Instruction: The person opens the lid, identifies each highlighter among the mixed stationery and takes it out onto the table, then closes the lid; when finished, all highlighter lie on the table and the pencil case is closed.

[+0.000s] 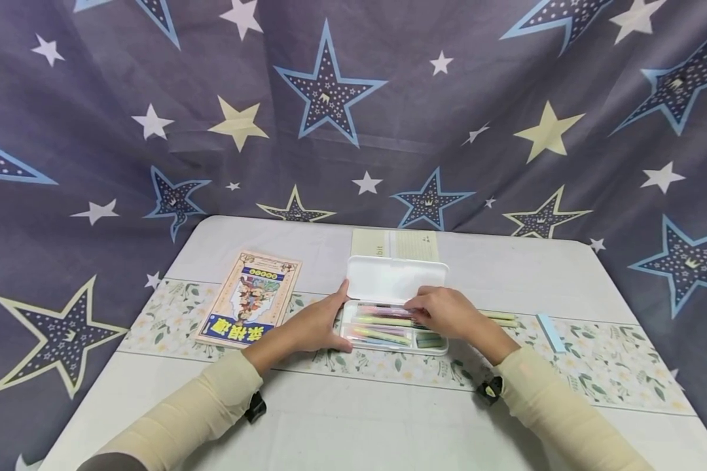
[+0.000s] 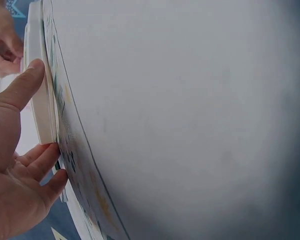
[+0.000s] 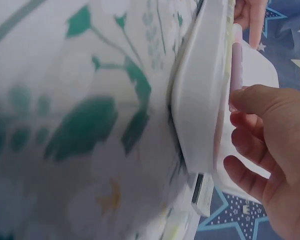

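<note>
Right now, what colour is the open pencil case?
The pencil case is white, clearest in the head view.
</note>
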`<action>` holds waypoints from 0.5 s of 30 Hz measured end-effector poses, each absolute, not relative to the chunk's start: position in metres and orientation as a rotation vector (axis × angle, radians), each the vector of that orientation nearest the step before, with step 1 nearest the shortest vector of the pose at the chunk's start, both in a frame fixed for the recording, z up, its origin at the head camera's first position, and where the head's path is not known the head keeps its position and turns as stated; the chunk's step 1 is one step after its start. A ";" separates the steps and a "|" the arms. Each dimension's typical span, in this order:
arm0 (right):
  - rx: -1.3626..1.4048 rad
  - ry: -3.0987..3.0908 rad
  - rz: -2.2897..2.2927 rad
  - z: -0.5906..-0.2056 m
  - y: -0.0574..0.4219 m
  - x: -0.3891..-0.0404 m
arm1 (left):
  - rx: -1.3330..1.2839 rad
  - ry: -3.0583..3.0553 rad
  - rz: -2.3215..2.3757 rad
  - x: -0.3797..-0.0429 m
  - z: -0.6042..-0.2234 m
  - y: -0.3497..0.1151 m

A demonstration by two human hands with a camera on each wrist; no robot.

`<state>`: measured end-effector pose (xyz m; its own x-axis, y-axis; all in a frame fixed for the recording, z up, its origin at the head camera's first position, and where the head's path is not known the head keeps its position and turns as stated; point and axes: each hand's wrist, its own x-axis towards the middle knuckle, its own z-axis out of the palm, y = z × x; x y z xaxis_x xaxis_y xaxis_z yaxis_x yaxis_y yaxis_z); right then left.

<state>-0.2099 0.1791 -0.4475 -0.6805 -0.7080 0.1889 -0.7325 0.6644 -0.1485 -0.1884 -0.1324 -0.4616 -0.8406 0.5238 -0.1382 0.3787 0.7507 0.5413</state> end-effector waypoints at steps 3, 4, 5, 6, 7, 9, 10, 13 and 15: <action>1.179 -2.748 0.321 -0.447 0.187 -0.210 | 0.702 2.673 0.724 -0.189 -0.462 -0.132; 1.172 -2.746 0.319 -0.446 0.190 -0.210 | 0.703 2.675 0.721 -0.189 -0.462 -0.132; 1.166 -2.744 0.321 -0.445 0.193 -0.210 | 0.704 2.677 0.718 -0.189 -0.463 -0.132; 1.157 -2.743 0.319 -0.445 0.195 -0.209 | 0.707 2.679 0.716 -0.189 -0.463 -0.132; 1.145 -2.745 0.318 -0.444 0.198 -0.209 | 0.711 2.681 0.714 -0.189 -0.463 -0.132; 1.125 -2.743 0.329 -0.443 0.202 -0.209 | 0.718 2.686 0.711 -0.189 -0.463 -0.132; 1.115 -2.743 0.335 -0.443 0.205 -0.208 | 0.721 2.688 0.711 -0.189 -0.463 -0.132; 1.094 -2.743 0.362 -0.441 0.211 -0.206 | 0.720 2.687 0.714 -0.189 -0.464 -0.132; 1.093 -2.739 0.384 -0.440 0.215 -0.205 | 0.715 2.684 0.714 -0.189 -0.464 -0.132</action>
